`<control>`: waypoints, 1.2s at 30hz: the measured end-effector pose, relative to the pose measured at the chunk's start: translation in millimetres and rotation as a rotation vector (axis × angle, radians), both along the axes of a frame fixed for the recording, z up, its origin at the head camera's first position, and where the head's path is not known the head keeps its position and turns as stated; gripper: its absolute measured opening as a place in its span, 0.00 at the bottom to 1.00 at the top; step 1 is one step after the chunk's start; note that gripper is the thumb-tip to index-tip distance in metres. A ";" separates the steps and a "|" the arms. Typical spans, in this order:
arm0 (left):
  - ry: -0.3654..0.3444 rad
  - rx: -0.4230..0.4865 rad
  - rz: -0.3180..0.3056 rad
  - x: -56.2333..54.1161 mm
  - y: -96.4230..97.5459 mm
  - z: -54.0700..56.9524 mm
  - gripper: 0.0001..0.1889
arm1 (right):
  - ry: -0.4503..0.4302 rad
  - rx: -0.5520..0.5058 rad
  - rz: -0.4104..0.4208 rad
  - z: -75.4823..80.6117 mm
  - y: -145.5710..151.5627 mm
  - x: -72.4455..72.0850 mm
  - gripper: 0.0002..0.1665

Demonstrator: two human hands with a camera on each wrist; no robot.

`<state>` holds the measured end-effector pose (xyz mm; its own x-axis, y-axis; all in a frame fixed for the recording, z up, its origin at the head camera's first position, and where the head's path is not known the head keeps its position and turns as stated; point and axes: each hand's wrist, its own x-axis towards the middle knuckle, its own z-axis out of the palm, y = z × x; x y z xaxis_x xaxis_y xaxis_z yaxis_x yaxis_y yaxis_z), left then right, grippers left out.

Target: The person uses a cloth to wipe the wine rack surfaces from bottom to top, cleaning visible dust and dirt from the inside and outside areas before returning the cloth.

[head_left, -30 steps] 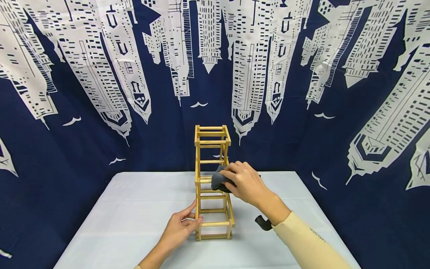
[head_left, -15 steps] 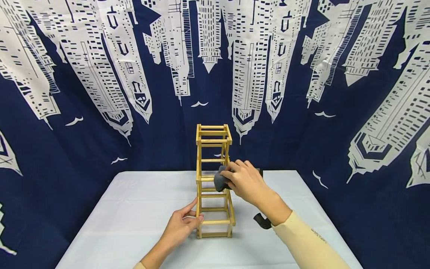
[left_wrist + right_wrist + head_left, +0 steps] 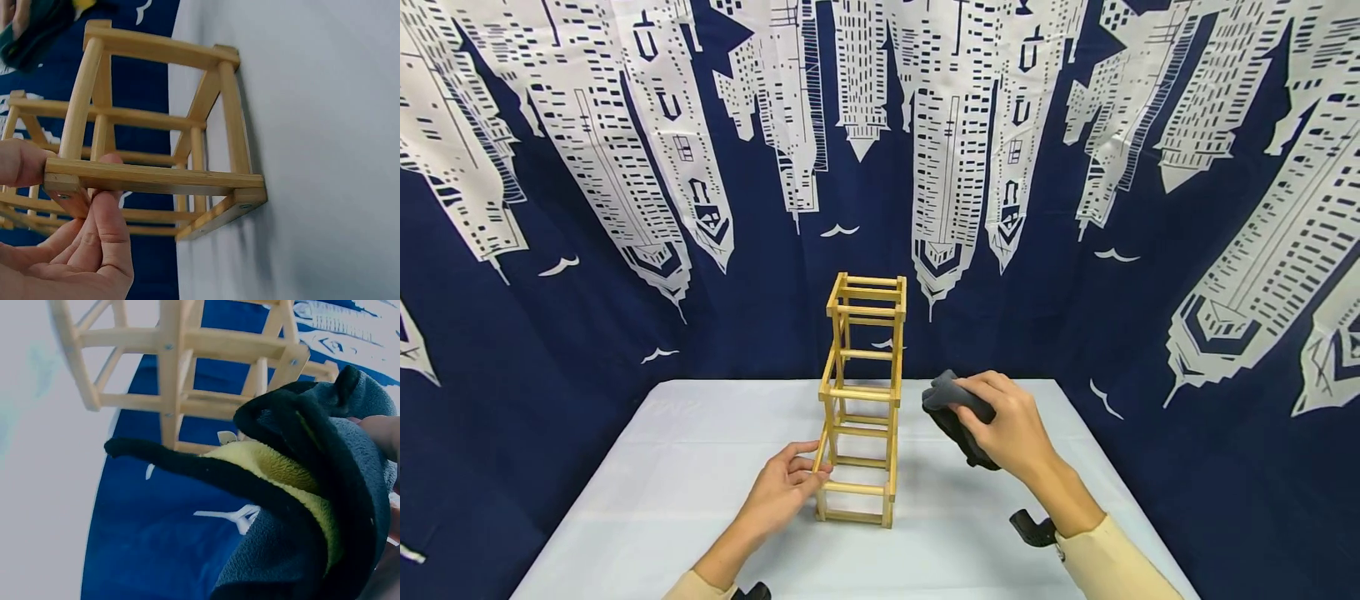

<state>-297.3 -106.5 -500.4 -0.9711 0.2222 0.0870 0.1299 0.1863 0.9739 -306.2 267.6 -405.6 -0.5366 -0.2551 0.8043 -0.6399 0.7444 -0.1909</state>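
A light wooden rack (image 3: 862, 393) of slats and rungs stands upright on the white table, its tiers stacked like a small tower. My left hand (image 3: 780, 492) grips its lower left side; in the left wrist view the thumb and fingers pinch a corner post (image 3: 75, 194) where a slat joins it. To the right of the rack, my right hand (image 3: 1011, 425) holds a bunched cleaning cloth (image 3: 958, 400) above the table. The right wrist view shows the cloth (image 3: 369, 462) as grey-blue with black edging and a yellow inner face, apart from the rack.
The white-covered table (image 3: 700, 467) ends at a dark blue curtain (image 3: 775, 325) printed with upside-down white city buildings, which hangs behind and on both sides. A black wrist mount (image 3: 1033, 529) sits at the right sleeve.
My right hand has drawn the cloth away from the rack, to the right. The rack has turned slightly and shifted a little left, with my left hand still on it.
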 end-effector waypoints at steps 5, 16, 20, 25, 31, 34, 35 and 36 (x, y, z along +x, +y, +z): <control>0.038 -0.087 -0.028 -6.1 -14.3 5.4 0.30 | -0.018 -0.070 -0.011 -16.2 16.0 8.4 0.21; 0.148 -0.307 -0.164 -25.5 -44.3 13.4 0.28 | -0.080 -0.131 -0.009 -42.0 28.5 16.1 0.22; 0.182 -0.335 -0.229 -36.2 -54.1 13.2 0.27 | -0.099 -0.139 -0.008 -50.1 27.0 17.6 0.22; 0.224 -0.371 -0.138 -35.7 -57.3 8.5 0.24 | -0.131 -0.136 -0.020 -61.1 20.9 19.7 0.22; 0.486 -0.565 0.175 -6.2 -33.9 11.2 0.21 | -0.152 -0.135 -0.022 -72.0 14.8 19.1 0.22; 0.580 -0.647 0.157 8.6 -17.7 14.1 0.23 | -0.155 -0.144 -0.022 -76.0 11.5 17.5 0.22; 0.599 -0.671 0.129 12.6 -12.5 14.6 0.24 | -0.158 -0.146 -0.021 -77.3 10.1 17.0 0.22; 0.608 -0.697 0.099 15.6 -7.8 14.5 0.24 | -0.162 -0.148 -0.018 -78.5 8.5 16.4 0.21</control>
<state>-281.8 -114.3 -485.9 -0.8200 0.3340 0.4648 0.5331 0.7413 0.4078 -289.8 276.2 -484.1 -0.6656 -0.1298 0.7349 -0.5786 0.7117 -0.3984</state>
